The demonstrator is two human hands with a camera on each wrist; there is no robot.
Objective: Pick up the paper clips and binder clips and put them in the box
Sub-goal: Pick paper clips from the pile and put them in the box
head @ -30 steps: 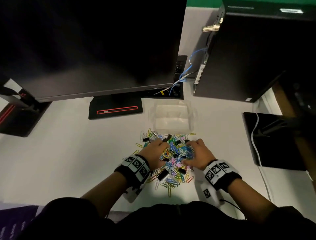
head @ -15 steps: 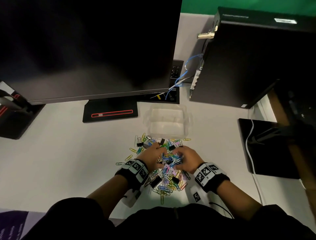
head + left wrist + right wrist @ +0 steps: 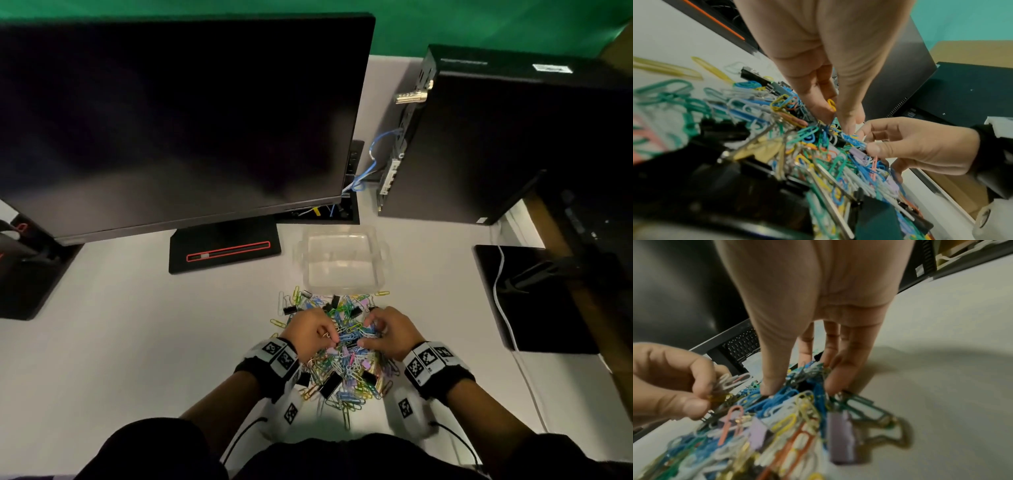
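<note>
A mixed heap of paper clips (image 3: 342,342) and binder clips (image 3: 330,387) is spread on the white counter (image 3: 137,325), just in front of the clear box (image 3: 342,260), which appears empty. The left hand (image 3: 310,330) is curled into the heap, with a few clips pinched between thumb and fingers. The right hand (image 3: 388,330) is bent over the heap, with a tangled bunch gripped between thumb and fingertips (image 3: 830,386). Trouble is likely to come from the tangle: if the bunch is lifted, linked clips may be trailed along and dropped short of the box, or scattered across the counter. The light box could also be nudged away by the hands.
</note>
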